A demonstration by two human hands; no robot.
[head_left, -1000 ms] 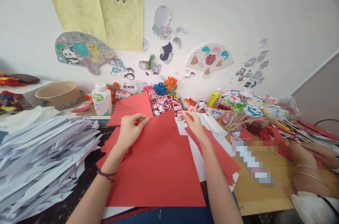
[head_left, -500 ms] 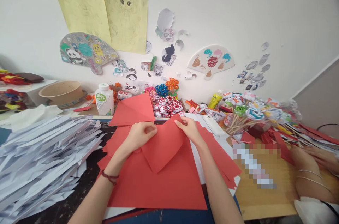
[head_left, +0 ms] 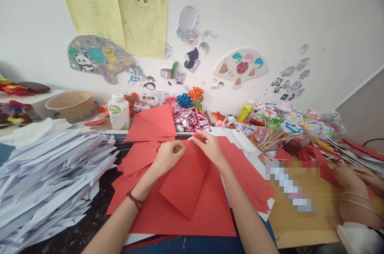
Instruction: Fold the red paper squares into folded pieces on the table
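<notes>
A folded red paper (head_left: 186, 182) hangs between my hands, tilted over a larger red sheet (head_left: 214, 210). My left hand (head_left: 170, 155) pinches its upper left edge, thumb and index finger pressed together. At its top corner, my right hand (head_left: 209, 146) grips the paper between thumb and fingers. Smaller red pieces (head_left: 139, 160) lie left of my left hand, and a red stack (head_left: 153, 123) sits behind them. More red sheets (head_left: 247, 174) are fanned out to the right, over white paper.
Folded white strips (head_left: 54, 182) are heaped at left. A white bottle (head_left: 119, 112) and a round tub (head_left: 70, 104) stand behind. Paper flowers on sticks (head_left: 274, 126) lie at right, near another person's arm (head_left: 354, 194) and a wooden board (head_left: 306, 228).
The held red paper has turned and its lower corner has swung down and right. My left hand has moved slightly right, and my right hand has shifted slightly left.
</notes>
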